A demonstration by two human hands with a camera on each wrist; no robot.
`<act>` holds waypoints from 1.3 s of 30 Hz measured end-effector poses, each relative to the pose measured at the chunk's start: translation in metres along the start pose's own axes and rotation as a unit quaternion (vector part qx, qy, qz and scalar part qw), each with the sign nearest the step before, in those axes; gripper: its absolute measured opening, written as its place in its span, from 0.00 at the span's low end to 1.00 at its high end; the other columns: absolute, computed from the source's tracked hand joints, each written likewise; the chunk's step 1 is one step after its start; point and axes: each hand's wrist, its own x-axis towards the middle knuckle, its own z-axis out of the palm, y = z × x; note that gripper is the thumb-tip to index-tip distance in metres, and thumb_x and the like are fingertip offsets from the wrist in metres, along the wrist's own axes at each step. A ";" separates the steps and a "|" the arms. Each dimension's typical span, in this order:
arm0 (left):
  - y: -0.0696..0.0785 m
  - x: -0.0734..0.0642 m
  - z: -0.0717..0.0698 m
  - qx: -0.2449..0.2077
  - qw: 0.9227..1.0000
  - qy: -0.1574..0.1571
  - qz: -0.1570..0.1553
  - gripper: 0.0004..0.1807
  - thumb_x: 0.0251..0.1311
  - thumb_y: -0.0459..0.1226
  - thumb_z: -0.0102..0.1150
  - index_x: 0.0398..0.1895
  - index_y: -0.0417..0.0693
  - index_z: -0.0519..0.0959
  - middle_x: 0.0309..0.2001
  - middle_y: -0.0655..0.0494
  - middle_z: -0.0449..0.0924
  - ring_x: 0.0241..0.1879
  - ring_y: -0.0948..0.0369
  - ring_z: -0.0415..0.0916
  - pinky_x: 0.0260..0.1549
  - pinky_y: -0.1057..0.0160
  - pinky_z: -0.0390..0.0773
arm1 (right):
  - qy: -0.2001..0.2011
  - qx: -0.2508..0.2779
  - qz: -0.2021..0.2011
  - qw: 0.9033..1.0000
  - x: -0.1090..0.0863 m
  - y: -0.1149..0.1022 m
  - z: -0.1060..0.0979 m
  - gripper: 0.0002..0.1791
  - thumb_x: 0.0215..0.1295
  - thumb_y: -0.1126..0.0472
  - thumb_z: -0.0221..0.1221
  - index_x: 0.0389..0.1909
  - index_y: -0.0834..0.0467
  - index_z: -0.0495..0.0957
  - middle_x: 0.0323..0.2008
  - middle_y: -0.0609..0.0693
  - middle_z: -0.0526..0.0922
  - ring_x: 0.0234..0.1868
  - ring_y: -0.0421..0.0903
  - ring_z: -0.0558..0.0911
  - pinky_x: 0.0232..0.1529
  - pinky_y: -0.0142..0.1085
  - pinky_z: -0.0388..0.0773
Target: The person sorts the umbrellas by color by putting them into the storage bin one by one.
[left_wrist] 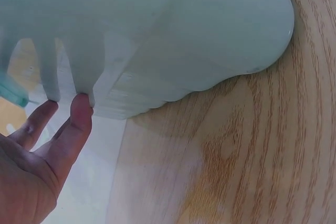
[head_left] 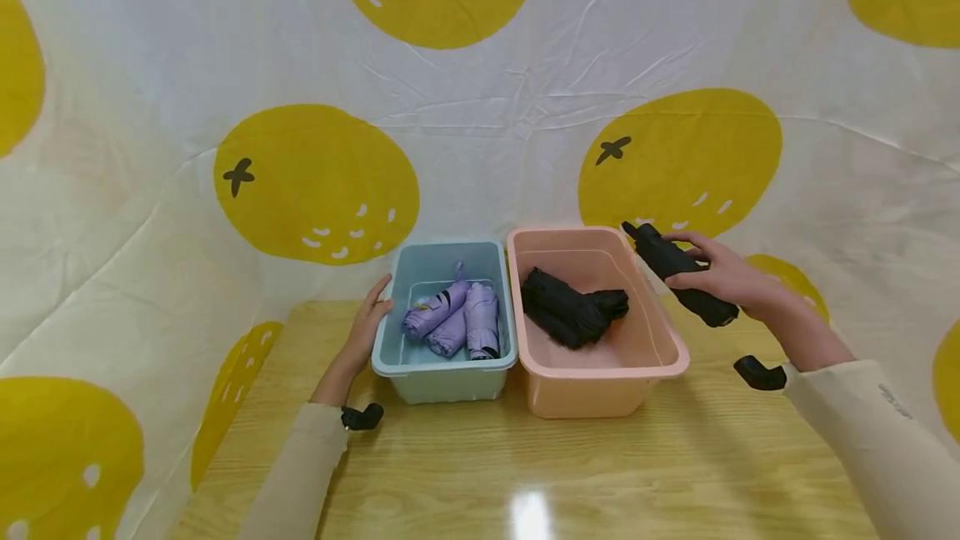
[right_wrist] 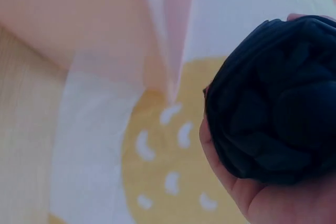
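Observation:
My right hand (head_left: pixel 723 277) grips a black folded umbrella (head_left: pixel 686 273) in the air, to the right of the pink bin (head_left: pixel 600 373). The right wrist view shows the umbrella's bunched fabric end (right_wrist: pixel 273 103) lying in the palm. Another black folded umbrella (head_left: pixel 570 307) lies inside the pink bin. Against the left side of the light blue bin (head_left: pixel 450 369) is my left hand (head_left: pixel 367 327); in the left wrist view its fairly straight fingers (left_wrist: pixel 79 121) touch the outer wall. Three purple folded umbrellas (head_left: pixel 453 319) lie in the blue bin.
Both bins stand side by side on a wooden table (head_left: pixel 450 473). Behind them hangs a white cloth (head_left: pixel 480 173) with large yellow fruit shapes, which also covers the sides. Each wrist carries a small black camera mount (head_left: pixel 761 373).

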 end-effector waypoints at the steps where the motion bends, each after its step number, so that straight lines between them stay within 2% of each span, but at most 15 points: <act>1: 0.001 0.000 0.000 0.002 1.000 0.001 0.002 0.31 0.75 0.37 0.39 0.78 0.48 0.48 0.74 0.38 0.49 0.66 0.36 0.55 0.61 0.39 0.60 | -0.003 -0.006 -0.004 1.000 0.002 -0.005 0.004 0.43 0.65 0.52 0.63 0.74 0.54 0.51 0.64 0.68 0.60 0.57 0.65 0.70 0.47 0.54 0.76; 4: 0.002 0.001 0.003 0.009 1.000 0.000 0.002 0.30 0.76 0.37 0.39 0.78 0.48 0.48 0.74 0.38 0.49 0.66 0.36 0.56 0.60 0.40 0.61 | -0.013 -0.009 -0.019 1.000 0.008 -0.018 0.015 0.42 0.64 0.53 0.64 0.74 0.53 0.53 0.64 0.67 0.61 0.60 0.65 0.67 0.49 0.55 0.74; 8: 0.002 0.001 0.006 0.013 1.000 -0.001 -0.001 0.30 0.76 0.37 0.38 0.78 0.48 0.47 0.72 0.34 0.51 0.64 0.35 0.57 0.60 0.40 0.62 | -0.028 0.008 -0.038 0.999 0.022 -0.032 0.030 0.40 0.63 0.55 0.65 0.73 0.52 0.56 0.59 0.65 0.67 0.54 0.60 0.73 0.45 0.48 0.77; 11: 0.003 0.000 0.004 0.011 1.000 0.005 -0.001 0.30 0.76 0.37 0.37 0.78 0.48 0.47 0.70 0.31 0.52 0.63 0.34 0.58 0.59 0.39 0.62 | -0.043 0.006 -0.052 0.998 0.038 -0.045 0.041 0.40 0.61 0.57 0.65 0.72 0.50 0.58 0.62 0.62 0.66 0.55 0.58 0.71 0.46 0.47 0.77; 14: 0.004 0.000 0.002 0.014 1.000 0.011 -0.003 0.30 0.76 0.37 0.37 0.78 0.48 0.47 0.71 0.34 0.52 0.64 0.35 0.57 0.59 0.39 0.62 | -0.056 -0.006 -0.062 0.997 0.057 -0.057 0.050 0.39 0.60 0.58 0.66 0.71 0.51 0.59 0.63 0.61 0.66 0.56 0.58 0.72 0.48 0.48 0.76; 18: 0.007 0.001 0.002 0.016 1.000 0.008 0.001 0.30 0.76 0.37 0.36 0.78 0.48 0.47 0.72 0.35 0.50 0.65 0.35 0.57 0.60 0.40 0.62 | -0.055 -0.026 -0.062 0.996 0.081 -0.065 0.058 0.38 0.59 0.57 0.66 0.69 0.53 0.60 0.59 0.61 0.70 0.52 0.57 0.75 0.50 0.49 0.75; 22: 0.006 0.002 0.001 0.017 1.000 0.009 0.007 0.30 0.76 0.36 0.36 0.78 0.49 0.47 0.71 0.33 0.51 0.63 0.36 0.58 0.59 0.40 0.63 | -0.047 -0.050 -0.081 0.994 0.102 -0.062 0.071 0.38 0.56 0.58 0.69 0.67 0.52 0.64 0.56 0.59 0.74 0.49 0.55 0.76 0.48 0.47 0.75; 26: 0.005 -0.001 0.002 0.018 1.000 0.019 0.002 0.30 0.75 0.36 0.37 0.78 0.49 0.48 0.72 0.36 0.51 0.64 0.37 0.58 0.60 0.40 0.62 | -0.070 -0.061 -0.114 0.989 0.113 -0.052 0.090 0.39 0.54 0.60 0.70 0.68 0.56 0.65 0.59 0.58 0.73 0.51 0.55 0.75 0.52 0.49 0.73; 28: 0.002 -0.003 0.002 0.019 1.000 0.018 -0.004 0.29 0.76 0.36 0.38 0.78 0.48 0.49 0.73 0.38 0.50 0.65 0.37 0.58 0.60 0.41 0.62 | -0.082 -0.071 -0.110 0.988 0.115 -0.046 0.098 0.40 0.54 0.58 0.70 0.67 0.56 0.65 0.61 0.57 0.72 0.53 0.54 0.74 0.55 0.49 0.71; 34: -0.018 0.002 0.000 0.012 1.000 0.014 -0.006 0.29 0.76 0.39 0.39 0.78 0.55 0.50 0.73 0.40 0.52 0.64 0.40 0.60 0.59 0.42 0.64 | -0.068 -0.114 -0.094 0.987 0.119 -0.030 0.109 0.39 0.55 0.54 0.70 0.67 0.55 0.66 0.61 0.55 0.73 0.52 0.53 0.74 0.56 0.49 0.69; 39: -0.029 0.008 -0.003 0.032 0.999 0.027 0.010 0.29 0.76 0.43 0.38 0.78 0.60 0.51 0.69 0.37 0.58 0.61 0.42 0.64 0.56 0.47 0.69 | -0.067 -0.090 -0.115 0.987 0.131 -0.023 0.108 0.36 0.56 0.59 0.69 0.65 0.58 0.67 0.59 0.54 0.74 0.52 0.52 0.74 0.56 0.49 0.68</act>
